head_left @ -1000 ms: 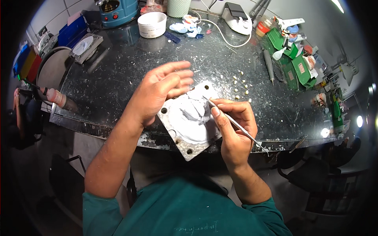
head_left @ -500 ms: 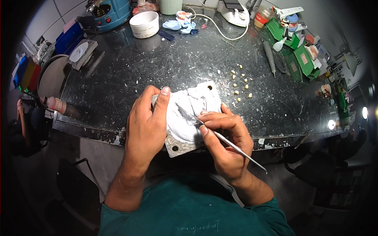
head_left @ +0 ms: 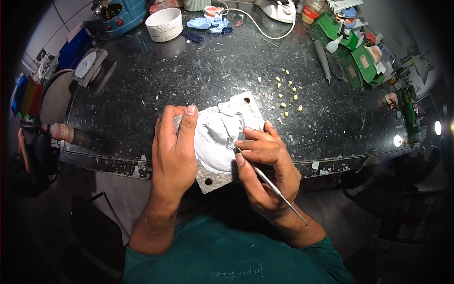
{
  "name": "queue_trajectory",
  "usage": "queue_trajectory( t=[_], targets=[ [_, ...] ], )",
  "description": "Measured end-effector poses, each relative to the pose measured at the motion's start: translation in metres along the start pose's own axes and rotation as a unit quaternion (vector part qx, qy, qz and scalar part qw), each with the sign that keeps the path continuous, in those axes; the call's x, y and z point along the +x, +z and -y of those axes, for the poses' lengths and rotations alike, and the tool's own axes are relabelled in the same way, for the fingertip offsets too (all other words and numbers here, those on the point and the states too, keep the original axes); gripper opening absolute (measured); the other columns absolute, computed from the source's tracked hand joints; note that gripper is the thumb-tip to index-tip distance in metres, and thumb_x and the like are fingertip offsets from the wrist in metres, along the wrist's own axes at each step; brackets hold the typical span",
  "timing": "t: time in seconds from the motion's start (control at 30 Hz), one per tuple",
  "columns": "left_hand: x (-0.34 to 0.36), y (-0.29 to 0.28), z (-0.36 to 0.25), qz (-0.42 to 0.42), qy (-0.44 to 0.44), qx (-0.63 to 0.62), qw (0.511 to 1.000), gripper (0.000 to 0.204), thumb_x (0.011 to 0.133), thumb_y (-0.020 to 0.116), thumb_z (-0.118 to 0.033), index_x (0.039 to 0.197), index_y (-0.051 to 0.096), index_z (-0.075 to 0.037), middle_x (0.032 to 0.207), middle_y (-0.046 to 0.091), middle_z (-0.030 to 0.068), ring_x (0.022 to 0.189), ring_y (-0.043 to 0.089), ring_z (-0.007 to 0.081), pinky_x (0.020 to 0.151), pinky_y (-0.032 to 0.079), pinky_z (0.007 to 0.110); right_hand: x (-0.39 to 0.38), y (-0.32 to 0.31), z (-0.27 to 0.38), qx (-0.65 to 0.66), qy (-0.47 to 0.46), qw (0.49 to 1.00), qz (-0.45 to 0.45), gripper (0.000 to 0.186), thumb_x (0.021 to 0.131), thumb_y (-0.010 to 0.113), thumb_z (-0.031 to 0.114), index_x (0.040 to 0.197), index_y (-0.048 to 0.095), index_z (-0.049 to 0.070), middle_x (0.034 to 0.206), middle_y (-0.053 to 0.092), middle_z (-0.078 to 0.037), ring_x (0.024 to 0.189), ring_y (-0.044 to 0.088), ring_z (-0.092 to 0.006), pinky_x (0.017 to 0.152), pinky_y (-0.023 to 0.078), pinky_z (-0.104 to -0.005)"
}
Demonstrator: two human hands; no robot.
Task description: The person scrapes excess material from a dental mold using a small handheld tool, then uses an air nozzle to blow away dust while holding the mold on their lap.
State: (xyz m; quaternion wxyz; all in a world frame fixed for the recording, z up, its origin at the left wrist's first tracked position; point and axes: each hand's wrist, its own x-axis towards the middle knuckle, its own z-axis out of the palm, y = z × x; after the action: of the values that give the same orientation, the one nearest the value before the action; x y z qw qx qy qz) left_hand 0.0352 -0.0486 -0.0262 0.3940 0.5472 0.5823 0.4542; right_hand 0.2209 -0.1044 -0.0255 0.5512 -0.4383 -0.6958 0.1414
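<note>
Close to the table's front edge is a metal dental flask half (head_left: pixel 216 182), tilted a little, with holes at two corners. White plaster (head_left: pixel 210 151) fills it, with a curved ridge and grooves on top. My left hand (head_left: pixel 174 146) grips the flask along its left side, thumb on the upper rim. In my right hand (head_left: pixel 269 165) a slim metal dental carver (head_left: pixel 276 190) is pinched like a pen. Its working tip meets the plaster near the middle; the other hooked end points down toward my wrist. The right fingers rest at the flask's right side.
Several small yellowish teeth (head_left: pixel 282 96) lie beyond my right hand. Farther back are a white tub (head_left: pixel 164 27), blue moulded scraps (head_left: pixel 198 22), a grey handpiece (head_left: pixel 322 61) and green trays (head_left: pixel 366 66). Another flask part (head_left: pixel 90 68) stands at left, near a blue machine (head_left: pixel 122 19).
The carver's tip has shifted slightly within the plaster, and its rear end has swung down and left. The flask appears slightly lower left, as does the whole view. Both grips stay.
</note>
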Motion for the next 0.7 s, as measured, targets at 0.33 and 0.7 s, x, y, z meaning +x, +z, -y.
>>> queue_trajectory(
  t=[0.33, 0.7],
  targets=[
    [-0.002, -0.001, -0.003, -0.012, 0.015, 0.038, 0.999, 0.042, 0.115, 0.052, -0.038, 0.108, 0.061, 0.002, 0.112, 0.068, 0.0224, 0.108, 0.062, 0.0367, 0.098, 0.049, 0.048, 0.004, 0.003, 0.005, -0.100, -0.087, 0.991, 0.014, 0.021, 0.084, 0.086, -0.001, 0.098, 0.072, 0.005, 0.103, 0.080, -0.012, 0.108, 0.080, -0.0289, 0.114, 0.051, -0.0572],
    [-0.004, -0.003, -0.005, -0.010, 0.021, 0.065, 0.998, 0.042, 0.114, 0.055, -0.038, 0.106, 0.061, 0.002, 0.110, 0.068, 0.0233, 0.106, 0.062, 0.0379, 0.095, 0.049, 0.050, 0.030, -0.001, 0.006, -0.130, -0.170, 0.976, 0.046, 0.014, 0.087, 0.079, 0.000, 0.101, 0.076, -0.003, 0.103, 0.080, -0.017, 0.099, 0.081, -0.0310, 0.092, 0.067, -0.0461]
  ],
)
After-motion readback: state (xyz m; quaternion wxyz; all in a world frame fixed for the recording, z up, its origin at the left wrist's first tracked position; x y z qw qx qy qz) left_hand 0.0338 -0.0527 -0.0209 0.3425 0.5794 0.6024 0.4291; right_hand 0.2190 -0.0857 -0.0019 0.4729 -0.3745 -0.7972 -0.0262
